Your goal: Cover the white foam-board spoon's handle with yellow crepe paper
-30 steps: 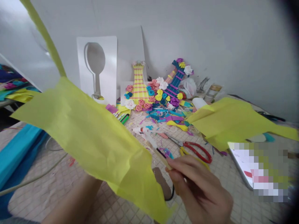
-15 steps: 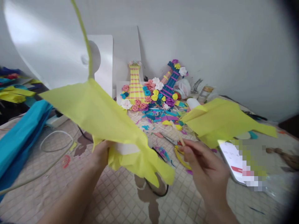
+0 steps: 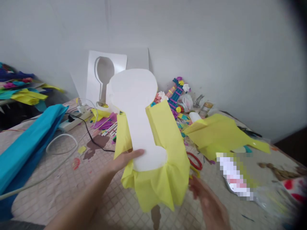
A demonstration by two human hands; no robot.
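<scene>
My left hand [image 3: 124, 158] grips a white guitar-shaped foam cutout [image 3: 136, 108] near its narrow lower part and holds it upright over the table. Yellow crepe paper [image 3: 165, 166] hangs behind and below the cutout, bunched under it. My right hand [image 3: 207, 199] is low at the right of the paper, blurred by motion; its fingers are curled and what they hold cannot be made out. Red-handled scissors [image 3: 195, 161] lie just beyond that hand.
A loose yellow paper sheet [image 3: 216, 134] lies at the right. Blue crepe paper [image 3: 26, 147] lies at the left. Decorated paper guitars with flowers [image 3: 176, 92] and a white board with a cutout hole [image 3: 103, 76] lean on the wall. Cables [image 3: 59, 143] and markers [image 3: 109, 129] lie on the tiled table [image 3: 59, 182].
The left hand has turned the piece so the white foam shape now faces me, with the yellow paper behind it. The right hand dropped lower. The view shifted right.
</scene>
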